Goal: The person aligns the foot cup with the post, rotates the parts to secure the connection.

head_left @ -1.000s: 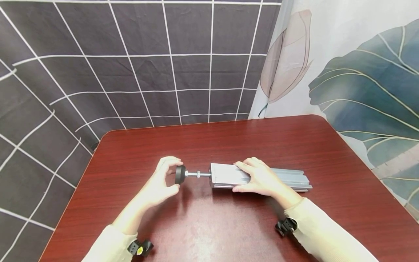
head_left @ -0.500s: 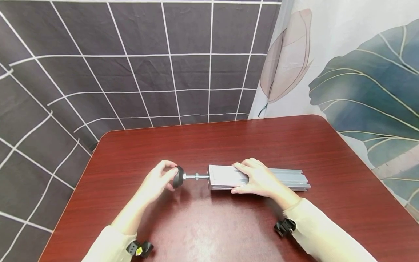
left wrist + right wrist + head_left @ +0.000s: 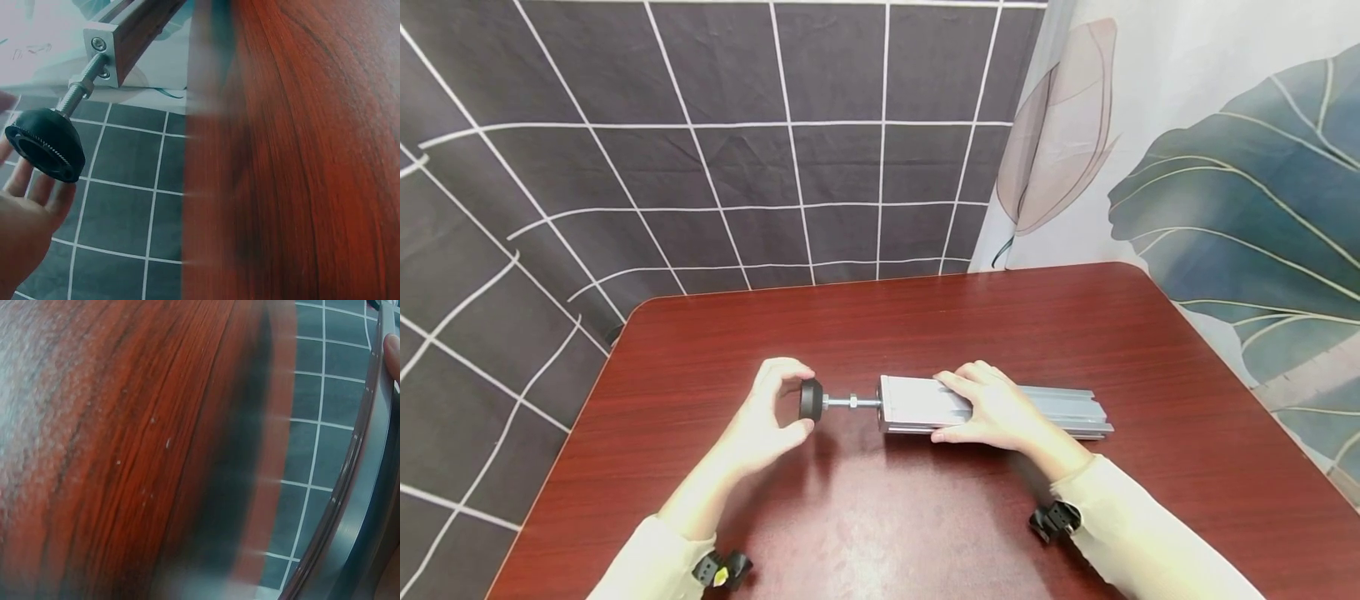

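A black levelling foot (image 3: pixel 811 400) on a threaded stud (image 3: pixel 841 402) with a nut (image 3: pixel 853 401) projects from the left end of a silver aluminium profile (image 3: pixel 925 398). My left hand (image 3: pixel 766 425) has its thumb and fingers at opposite edges of the foot. In the left wrist view, the hollow underside of the foot (image 3: pixel 47 147) faces the camera, with fingertips curled against its lower rim. The stud enters the profile's end plate (image 3: pixel 100 53), beside bolt heads. Farther right, my right hand (image 3: pixel 992 408) grips the profile from above, thumb on the near side.
The profile lies over a reddish-brown wooden table (image 3: pixel 880 333). A grey curtain with white grid lines (image 3: pixel 835 167) hangs behind the far edge, and a white leaf-print curtain (image 3: pixel 1225 192) hangs at the right. Each wrist wears a small black camera (image 3: pixel 721 569).
My left hand has twisted at the foot and come back, its thumb now at the near edge instead of across the front. The right hand keeps its hold and the profile barely shifts.
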The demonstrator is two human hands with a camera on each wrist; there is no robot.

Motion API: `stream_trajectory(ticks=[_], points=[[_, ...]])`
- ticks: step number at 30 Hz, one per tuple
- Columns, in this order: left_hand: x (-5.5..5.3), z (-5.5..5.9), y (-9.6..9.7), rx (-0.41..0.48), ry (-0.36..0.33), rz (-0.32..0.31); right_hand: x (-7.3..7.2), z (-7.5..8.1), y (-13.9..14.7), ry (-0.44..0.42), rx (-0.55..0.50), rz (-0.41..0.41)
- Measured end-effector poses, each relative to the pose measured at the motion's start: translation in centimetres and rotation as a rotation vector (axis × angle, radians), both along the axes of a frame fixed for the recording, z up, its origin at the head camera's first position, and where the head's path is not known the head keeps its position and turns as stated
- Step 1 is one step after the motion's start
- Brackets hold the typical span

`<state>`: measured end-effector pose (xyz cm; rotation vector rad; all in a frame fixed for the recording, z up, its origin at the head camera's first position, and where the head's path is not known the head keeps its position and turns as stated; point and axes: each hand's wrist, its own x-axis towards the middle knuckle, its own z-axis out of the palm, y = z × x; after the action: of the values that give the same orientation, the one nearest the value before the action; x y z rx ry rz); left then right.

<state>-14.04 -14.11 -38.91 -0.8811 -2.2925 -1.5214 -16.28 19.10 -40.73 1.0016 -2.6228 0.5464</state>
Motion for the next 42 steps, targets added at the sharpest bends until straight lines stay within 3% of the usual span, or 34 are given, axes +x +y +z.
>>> stream_trajectory(ticks=[4, 7, 9, 12, 17, 23, 26, 30, 33, 35, 37, 42], points=[[0.1, 1.0, 0.0, 0.017, -0.255, 0.167, 0.0, 0.0, -0.1, -0.025, 0.009, -0.008], [-0.2, 1.5, -0.2, -0.042, -0.442, 0.306, 0.1, -0.1, -0.2, -0.031, 0.012, -0.009], [-0.3, 1.6, -0.2, -0.090, -0.521, 0.325, 0.2, -0.1, -0.2, -0.024, 0.012, -0.009], [-0.4, 1.5, -0.2, -0.124, -0.573, 0.297, 0.2, -0.1, -0.2, -0.006, 0.010, -0.007], [-0.3, 1.2, 0.0, -0.111, -0.558, 0.264, 0.2, -0.1, -0.2, -0.003, 0.011, -0.007], [-0.2, 0.9, 0.0, -0.099, -0.411, 0.251, 0.2, -0.1, -0.1, -0.004, 0.013, -0.009], [-0.1, 0.6, 0.0, -0.028, -0.340, 0.175, 0.1, 0.0, 0.0, 0.003, 0.013, -0.008], [-0.1, 0.1, 0.0, 0.026, -0.185, 0.026, 0.0, 0.0, 0.0, 0.002, 0.014, -0.007], [-0.1, -0.2, 0.0, -0.064, -0.027, 0.014, 0.0, 0.0, 0.0, -0.001, 0.023, -0.008], [0.0, -0.2, 0.0, -0.114, 0.015, 0.036, 0.0, 0.0, 0.0, -0.003, 0.032, -0.011], [0.0, -0.1, 0.0, -0.105, -0.027, 0.059, 0.0, 0.0, 0.0, -0.004, 0.031, -0.011], [0.0, 0.3, 0.0, -0.004, -0.347, 0.176, 0.0, 0.1, -0.1, -0.016, 0.005, -0.015]])
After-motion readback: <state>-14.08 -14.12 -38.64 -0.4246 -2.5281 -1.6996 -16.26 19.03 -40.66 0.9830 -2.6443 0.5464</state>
